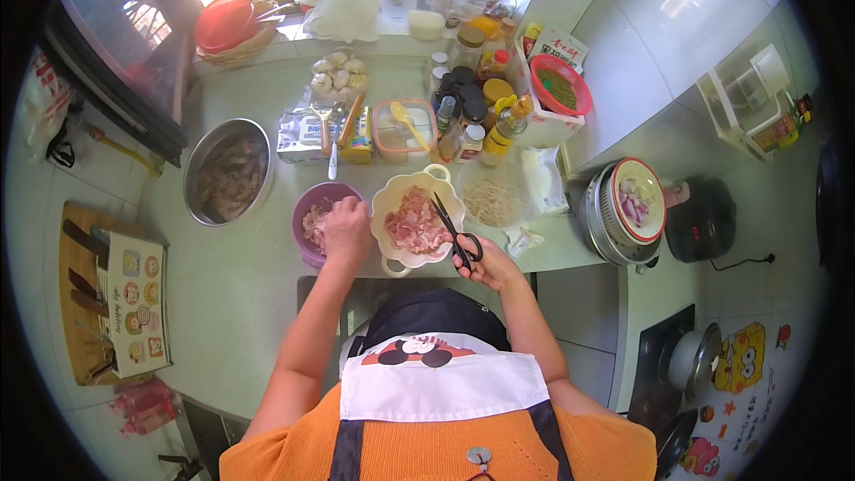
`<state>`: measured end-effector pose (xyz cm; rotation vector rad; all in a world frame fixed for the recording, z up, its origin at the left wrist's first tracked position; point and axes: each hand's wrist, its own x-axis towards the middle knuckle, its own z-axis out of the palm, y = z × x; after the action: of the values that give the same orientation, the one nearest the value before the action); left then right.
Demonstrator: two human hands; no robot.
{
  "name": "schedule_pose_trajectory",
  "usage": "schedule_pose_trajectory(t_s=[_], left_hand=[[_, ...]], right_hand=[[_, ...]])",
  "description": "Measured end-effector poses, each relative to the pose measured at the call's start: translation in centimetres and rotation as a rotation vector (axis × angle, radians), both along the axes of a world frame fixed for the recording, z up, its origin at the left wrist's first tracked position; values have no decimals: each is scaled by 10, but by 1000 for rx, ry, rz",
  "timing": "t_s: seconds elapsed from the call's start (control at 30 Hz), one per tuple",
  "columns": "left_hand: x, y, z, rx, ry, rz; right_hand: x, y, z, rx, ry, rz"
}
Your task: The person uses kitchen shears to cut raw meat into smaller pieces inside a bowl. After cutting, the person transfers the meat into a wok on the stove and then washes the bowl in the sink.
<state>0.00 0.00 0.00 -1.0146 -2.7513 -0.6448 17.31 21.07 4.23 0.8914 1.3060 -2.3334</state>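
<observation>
**Scissors over a bowl of cut meat at a crowded kitchen desk**

The right hand (485, 260) is closed through the handles of black scissors (452, 230), whose blades point up and away over a cream scalloped bowl (392, 200) filled with pink pieces of raw meat (414, 227). The left hand (346, 230) reaches down into a purple bowl (312, 200) just beside the cream one, fingers curled among the pieces inside; whether it grips any cannot be told. Both bowls stand at the near edge of the pale green desk (240, 285), touching or nearly so. Left of them sits a steel bowl (198, 169) of greyish shrimp. Behind are a clear box with a yellow spoon (405, 123), a cluster of jars and bottles (472, 107), and a red sieve (559, 85). A plate of pale noodles (490, 200) lies right of the cream bowl. Farther right, a round dish of chopped red onion (636, 200) rests on a steel pot.
</observation>
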Motion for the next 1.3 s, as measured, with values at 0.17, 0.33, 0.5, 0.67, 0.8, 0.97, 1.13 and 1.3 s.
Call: schedule_pose_trajectory(t_s=[0.17, 0.33, 0.5, 0.67, 0.8, 0.97, 1.13, 1.3], left_hand=[[18, 40, -13, -59, -147, -201], [40, 68, -33, -96, -277, -439], [44, 81, -53, -183, -232, -420], [48, 87, -38, -266, -189, -393], [37, 80, -27, -154, -398, -297], [17, 62, -32, 249, -724, -193], [5, 52, -19, 520, -1308, -232], [1, 46, -10, 677, -1687, -158]], right_hand=[[10, -1, 10, 36, 34, -30], [19, 4, 9, 60, 37, -55], [20, 1, 9, 55, 55, -53], [18, 3, 8, 42, 66, -53], [17, 7, 9, 53, 58, -51], [17, 7, 10, 61, 63, -31], [12, 9, 10, 53, 73, -32], [8, 11, 13, 57, 74, -34]])
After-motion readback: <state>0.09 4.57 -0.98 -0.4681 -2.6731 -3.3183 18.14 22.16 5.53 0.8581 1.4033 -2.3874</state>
